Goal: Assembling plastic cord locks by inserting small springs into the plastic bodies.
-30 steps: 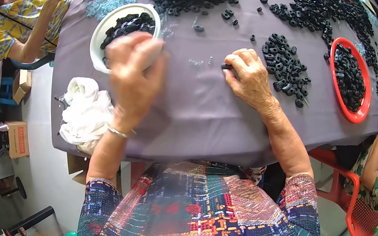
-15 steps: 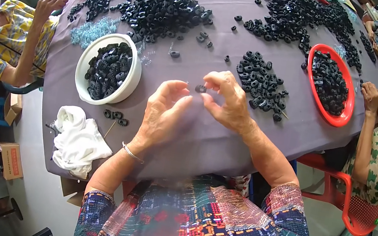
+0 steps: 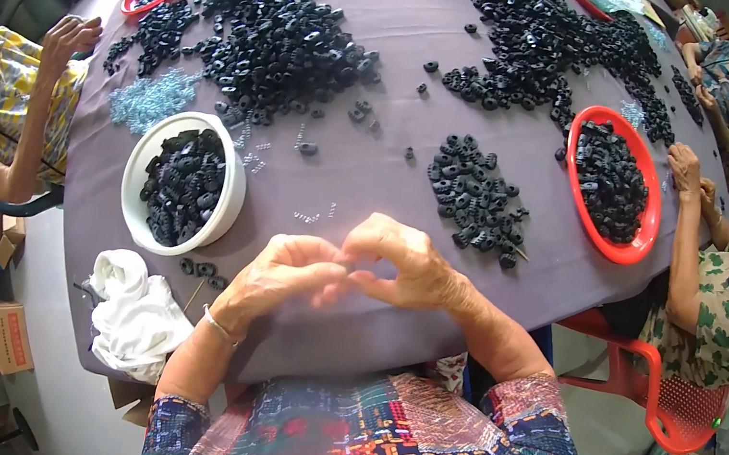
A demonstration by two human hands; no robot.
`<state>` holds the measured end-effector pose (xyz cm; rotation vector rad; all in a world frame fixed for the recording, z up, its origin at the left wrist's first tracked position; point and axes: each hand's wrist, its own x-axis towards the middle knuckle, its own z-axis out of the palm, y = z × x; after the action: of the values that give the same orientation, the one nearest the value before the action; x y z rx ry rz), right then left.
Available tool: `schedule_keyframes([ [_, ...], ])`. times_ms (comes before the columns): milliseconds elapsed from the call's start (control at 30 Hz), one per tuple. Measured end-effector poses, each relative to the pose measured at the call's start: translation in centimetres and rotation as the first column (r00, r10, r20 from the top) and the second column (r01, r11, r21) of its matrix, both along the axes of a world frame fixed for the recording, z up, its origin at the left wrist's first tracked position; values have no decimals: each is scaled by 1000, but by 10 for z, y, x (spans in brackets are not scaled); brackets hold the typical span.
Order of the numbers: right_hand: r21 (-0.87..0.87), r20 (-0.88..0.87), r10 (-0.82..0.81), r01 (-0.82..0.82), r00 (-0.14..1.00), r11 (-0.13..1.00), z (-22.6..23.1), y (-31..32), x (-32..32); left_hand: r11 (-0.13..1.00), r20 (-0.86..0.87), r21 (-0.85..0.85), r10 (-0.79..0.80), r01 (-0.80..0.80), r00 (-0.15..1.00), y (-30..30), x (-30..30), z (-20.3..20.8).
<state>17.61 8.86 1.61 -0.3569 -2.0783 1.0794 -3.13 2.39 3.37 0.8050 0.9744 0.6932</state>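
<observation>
My left hand (image 3: 278,273) and my right hand (image 3: 405,262) meet fingertip to fingertip above the near part of the table. Between the right thumb and index finger is a small black plastic piece (image 3: 351,265), mostly hidden by the fingers. The left fingers are pinched against it and slightly blurred; whatever else they hold cannot be made out. Just beyond the hands lie a few thin clear springs (image 3: 308,217). A white bowl (image 3: 130,191) full of black pieces stands to the left, and a loose group of black pieces (image 3: 469,188) lies to the right.
Large heaps of black pieces (image 3: 284,48) cover the far table. Pale blue springs (image 3: 153,98) lie beyond the bowl. A red tray (image 3: 651,224) of black pieces stands at right, a white cloth (image 3: 136,319) at near left. People sit on both sides, hands at the table.
My hands have come together, the left fingers closing in on the black piece at the right fingertips. The view has tilted, so the table appears shifted down and left.
</observation>
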Motion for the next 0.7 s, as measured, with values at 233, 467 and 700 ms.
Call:
schedule_keyframes([
  [233,-88,-10,8,-9,1000,996,7,11,9,999,158,-38,22,-16,987,-2,11,-7],
  [467,-91,42,-177,180,983,979,4,18,14,991,301,80,-124,104,946,-6,25,-20],
  [700,248,108,-278,245,954,937,-12,21,8,879,-85,417,-215,231,973,-11,37,-20],
])
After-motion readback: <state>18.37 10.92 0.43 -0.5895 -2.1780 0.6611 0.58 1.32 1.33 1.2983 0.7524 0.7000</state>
